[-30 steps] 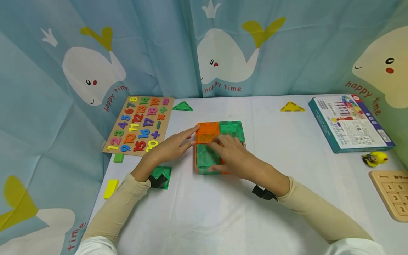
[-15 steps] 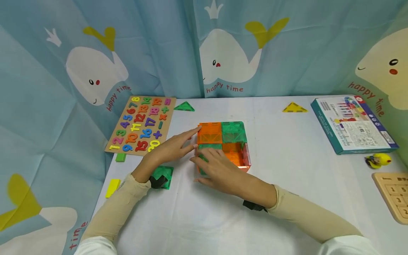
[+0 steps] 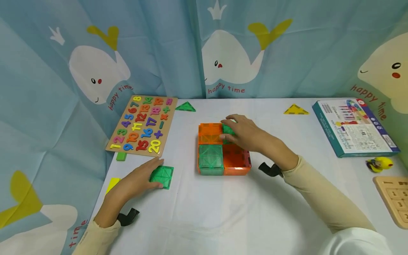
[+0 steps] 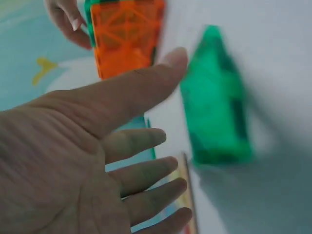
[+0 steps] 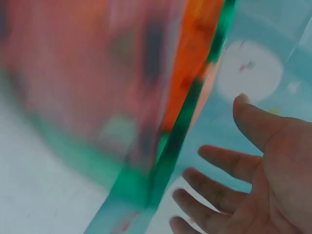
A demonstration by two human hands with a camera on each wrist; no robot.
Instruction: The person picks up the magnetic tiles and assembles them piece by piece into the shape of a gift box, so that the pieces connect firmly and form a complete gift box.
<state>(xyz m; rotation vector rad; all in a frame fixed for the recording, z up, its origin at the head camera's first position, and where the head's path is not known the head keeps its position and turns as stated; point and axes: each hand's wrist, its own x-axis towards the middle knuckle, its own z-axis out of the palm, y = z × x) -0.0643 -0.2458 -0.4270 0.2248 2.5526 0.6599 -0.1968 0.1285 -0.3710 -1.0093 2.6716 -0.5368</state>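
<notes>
A low box of magnetic tiles (image 3: 237, 171) stands at mid-table. Its top carries an orange square tile (image 3: 209, 132), a green square tile (image 3: 210, 156) at near left and another green square tile (image 3: 227, 131) at far right; the near-right section is uncovered. My right hand (image 3: 244, 134) is over that far-right tile, partly hiding it. In the right wrist view its fingers (image 5: 226, 165) are spread and relaxed. At the left, my left hand (image 3: 134, 184) reaches beside a loose green square tile (image 3: 164, 176). The left wrist view shows straight fingers, with the thumb by the blurred green tile (image 4: 217, 109).
A number board (image 3: 140, 124) lies at back left, near a green triangle tile (image 3: 186, 106) and a green block (image 3: 121, 156). A yellow block (image 3: 113, 185) is by the left arm. Rightward are a yellow triangle tile (image 3: 295, 109), a boxed set (image 3: 355, 127), a duck toy (image 3: 379, 164) and a wooden number board (image 3: 393, 200).
My left hand has left the box's left side and moved down-left to the loose green tile. My right hand has gone from the near-left green tile to the far-right one.
</notes>
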